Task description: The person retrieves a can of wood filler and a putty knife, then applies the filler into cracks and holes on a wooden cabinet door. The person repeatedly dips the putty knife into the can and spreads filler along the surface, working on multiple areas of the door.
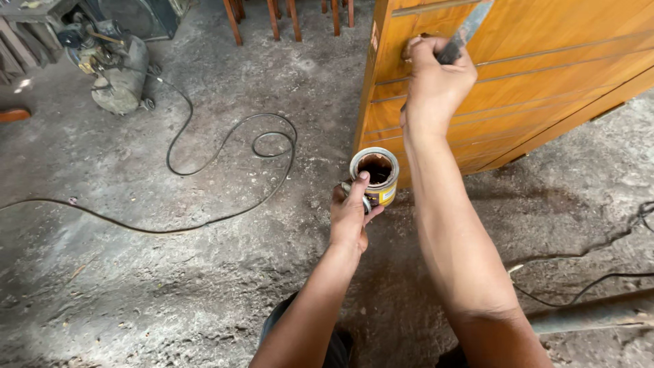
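Left hand (pixel 351 217) fingers wrapped round a small open tin (pixel 375 175) of dark brown liquid, held up above the concrete floor (pixel 136 286), just beside the lower corner of the wooden panel (pixel 538 75). Right hand (pixel 436 78) fingers clamped on a brush handle (pixel 466 31), pressed against the panel's upper edge. Black cable (pixel 225 146) loops across the floor, compressor (pixel 112 65) far left.

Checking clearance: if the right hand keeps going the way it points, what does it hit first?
Most likely the orange wooden panel: the right hand holds a scraper-like tool right at its face. Depth is hard to judge, but nothing else shows between.
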